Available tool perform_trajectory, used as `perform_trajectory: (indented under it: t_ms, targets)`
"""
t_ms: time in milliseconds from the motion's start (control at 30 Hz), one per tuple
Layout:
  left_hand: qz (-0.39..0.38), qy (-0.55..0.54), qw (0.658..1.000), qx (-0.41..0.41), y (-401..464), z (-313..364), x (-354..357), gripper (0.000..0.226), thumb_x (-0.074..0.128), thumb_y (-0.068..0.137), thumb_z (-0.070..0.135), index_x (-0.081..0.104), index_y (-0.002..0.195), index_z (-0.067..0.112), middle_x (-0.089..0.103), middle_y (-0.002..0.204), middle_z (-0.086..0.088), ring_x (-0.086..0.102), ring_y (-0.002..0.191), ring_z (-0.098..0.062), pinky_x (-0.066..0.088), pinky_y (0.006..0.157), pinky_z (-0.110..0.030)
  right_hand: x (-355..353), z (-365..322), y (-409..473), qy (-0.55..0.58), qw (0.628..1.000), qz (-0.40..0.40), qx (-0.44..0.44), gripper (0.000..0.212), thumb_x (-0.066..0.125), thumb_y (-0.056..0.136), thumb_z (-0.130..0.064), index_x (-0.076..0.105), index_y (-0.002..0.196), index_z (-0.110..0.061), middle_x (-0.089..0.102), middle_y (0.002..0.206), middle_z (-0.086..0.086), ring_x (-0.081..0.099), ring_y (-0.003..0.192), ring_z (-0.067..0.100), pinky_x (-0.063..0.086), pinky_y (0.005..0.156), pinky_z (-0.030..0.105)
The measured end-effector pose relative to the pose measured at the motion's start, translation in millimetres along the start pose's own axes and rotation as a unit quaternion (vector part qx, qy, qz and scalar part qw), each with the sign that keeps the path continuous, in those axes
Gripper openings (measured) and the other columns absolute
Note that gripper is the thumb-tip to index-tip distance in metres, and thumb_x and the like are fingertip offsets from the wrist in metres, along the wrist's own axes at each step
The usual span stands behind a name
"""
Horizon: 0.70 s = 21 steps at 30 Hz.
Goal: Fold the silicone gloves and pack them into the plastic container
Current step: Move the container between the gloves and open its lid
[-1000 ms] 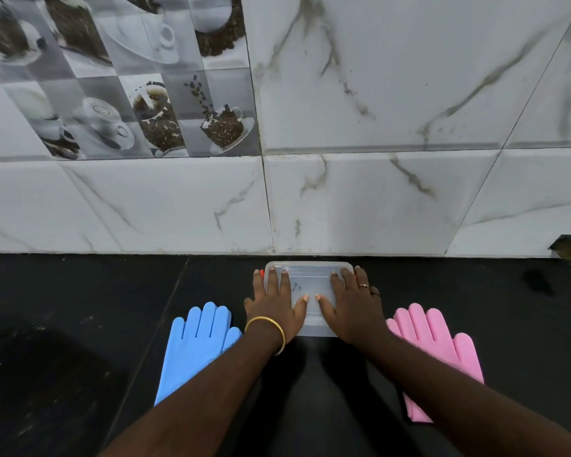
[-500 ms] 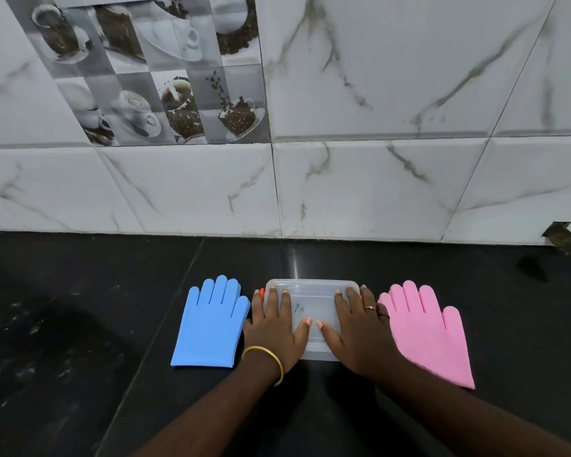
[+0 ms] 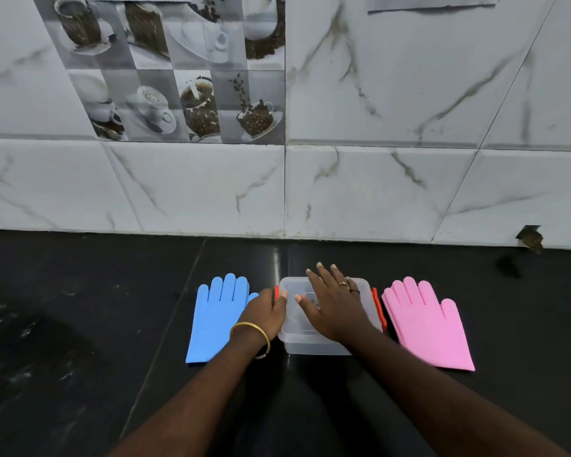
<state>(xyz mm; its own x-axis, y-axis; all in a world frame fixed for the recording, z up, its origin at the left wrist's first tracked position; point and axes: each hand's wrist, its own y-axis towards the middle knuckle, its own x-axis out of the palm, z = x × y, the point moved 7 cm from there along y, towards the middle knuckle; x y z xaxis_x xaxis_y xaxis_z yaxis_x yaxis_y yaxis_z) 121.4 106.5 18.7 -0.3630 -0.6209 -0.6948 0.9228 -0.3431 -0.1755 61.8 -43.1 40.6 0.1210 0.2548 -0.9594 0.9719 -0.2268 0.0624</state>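
Note:
A clear plastic container (image 3: 302,344) with its lid on and orange-red side clips stands on the black counter. My right hand (image 3: 335,303) lies flat on the lid, fingers spread. My left hand (image 3: 266,310) is at the container's left side, its fingers curled around the left clip. A blue silicone glove (image 3: 211,319) lies flat to the left of the container, partly under my left wrist. A pink silicone glove (image 3: 426,321) lies flat to the right. Both gloves are unfolded, fingers pointing at the wall.
The black counter (image 3: 80,324) runs left and right and ends at a white marble-tiled wall (image 3: 376,186) just behind the container. A chipped hole (image 3: 529,237) marks the wall's base at the far right.
My left hand slid off the lid to the container's left clip. My right hand moved towards the lid's middle. The camera tilted up, so more of the wall shows.

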Motion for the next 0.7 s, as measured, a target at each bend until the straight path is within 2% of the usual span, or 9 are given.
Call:
perform_trajectory:
  t_ms: [233, 400, 533, 700]
  targets:
    - [0.001, 0.094, 0.995, 0.019, 6, -8, 7, 0.055, 0.027, 0.098, 0.055, 0.06, 0.112, 0.014, 0.069, 0.103, -0.006, 0.064, 0.089, -0.018, 0.047, 0.076, -0.025, 25, -6, -1, -0.024, 0.999, -0.032, 0.005, 0.068, 0.021, 0.097, -0.061, 0.009, 0.156, -0.031, 0.006, 0.166, -0.002, -0.002, 0.153, 0.024, 0.006, 0.121, 0.048]
    - [0.026, 0.143, 0.989, 0.01, 8, -8, 12, 0.053, 0.024, 0.1, 0.051, 0.062, 0.112, 0.015, 0.07, 0.105, -0.004, 0.065, 0.092, -0.017, 0.045, 0.08, -0.024, 33, -4, -2, -0.051, 0.998, -0.047, -0.003, 0.065, 0.015, 0.097, -0.061, 0.0, 0.155, -0.036, -0.004, 0.166, -0.003, -0.007, 0.152, 0.025, 0.003, 0.121, 0.05]
    - [0.03, 0.198, 0.979, 0.035, 14, -6, 12, 0.037, 0.038, 0.101, 0.04, 0.06, 0.117, 0.015, 0.069, 0.111, -0.004, 0.066, 0.097, -0.019, 0.048, 0.085, -0.025, 34, -3, 2, -0.069, 0.996, -0.059, -0.008, 0.063, 0.014, 0.098, -0.06, -0.004, 0.154, -0.039, -0.009, 0.166, -0.003, -0.009, 0.152, 0.027, 0.002, 0.12, 0.051]
    - [0.028, 0.17, 0.985, 0.026, 14, -9, 13, 0.035, 0.04, 0.101, 0.04, 0.06, 0.116, 0.016, 0.069, 0.112, -0.003, 0.065, 0.097, -0.018, 0.045, 0.083, -0.024, 36, -2, 1, -0.07, 0.995, -0.07, -0.011, 0.063, 0.013, 0.098, -0.06, -0.007, 0.154, -0.04, -0.011, 0.166, -0.003, -0.011, 0.152, 0.026, 0.0, 0.12, 0.051]
